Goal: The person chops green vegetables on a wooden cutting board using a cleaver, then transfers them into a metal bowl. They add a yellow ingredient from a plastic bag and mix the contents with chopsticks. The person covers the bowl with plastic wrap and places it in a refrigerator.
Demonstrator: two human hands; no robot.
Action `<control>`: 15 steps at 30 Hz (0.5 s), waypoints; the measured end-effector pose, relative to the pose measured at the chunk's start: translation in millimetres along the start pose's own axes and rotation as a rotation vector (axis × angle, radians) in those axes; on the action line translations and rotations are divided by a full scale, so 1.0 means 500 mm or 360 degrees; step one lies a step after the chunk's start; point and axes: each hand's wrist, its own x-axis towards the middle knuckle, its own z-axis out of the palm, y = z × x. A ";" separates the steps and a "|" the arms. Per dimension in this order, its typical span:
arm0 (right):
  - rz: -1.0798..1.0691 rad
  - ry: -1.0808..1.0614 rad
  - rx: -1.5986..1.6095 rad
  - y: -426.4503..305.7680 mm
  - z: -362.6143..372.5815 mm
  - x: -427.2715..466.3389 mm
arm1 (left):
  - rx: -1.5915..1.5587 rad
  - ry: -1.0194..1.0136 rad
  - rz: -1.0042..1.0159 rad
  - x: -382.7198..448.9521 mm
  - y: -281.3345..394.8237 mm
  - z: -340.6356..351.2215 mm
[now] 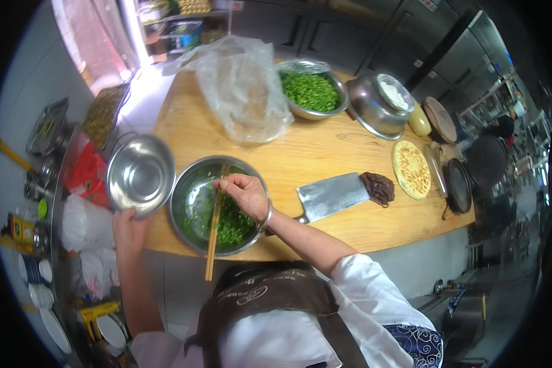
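My left hand point(129, 226) grips the near rim of an empty steel bowl point(140, 177), tilted at the table's left edge. Over a larger steel bowl point(184, 230) my right hand point(244, 193) is raised, thumb and fingertips pinched together; whether something small is between them I cannot tell. Chopped green herbs point(232, 227) lie in that bowl. A pair of wooden chopsticks point(214, 230) leans in it, ends past the near rim. To the right lie a cleaver point(333, 195) and, touching its blade, a dark brown piece of food or cloth point(377, 188).
Behind are a crumpled plastic bag point(244, 92), a bowl of chopped greens point(310, 92) and an upturned steel bowl point(379, 106). A browned flatbread point(411, 170) and a black pan point(459, 186) sit at right. A shelf with bags and plates stands left.
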 end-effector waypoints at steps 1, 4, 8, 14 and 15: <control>-0.0112 0.0110 -0.0026 -0.018 -0.023 0.007 | -0.0005 -0.0009 0.0000 -0.011 -0.002 0.008; -0.0473 0.0547 -0.0494 -0.053 -0.166 0.063 | 0.0108 0.0001 -0.0001 -0.059 0.006 0.038; -0.0559 0.0823 -0.1180 -0.107 -0.416 0.163 | 0.0110 0.0054 0.0095 -0.117 -0.014 0.061; -0.0412 0.0706 -0.1837 -0.128 -0.597 0.298 | 0.0412 0.0206 0.0235 -0.183 -0.064 0.039; -0.0361 0.0635 -0.1887 -0.128 -0.600 0.323 | 0.0413 0.0259 0.0243 -0.205 -0.063 0.059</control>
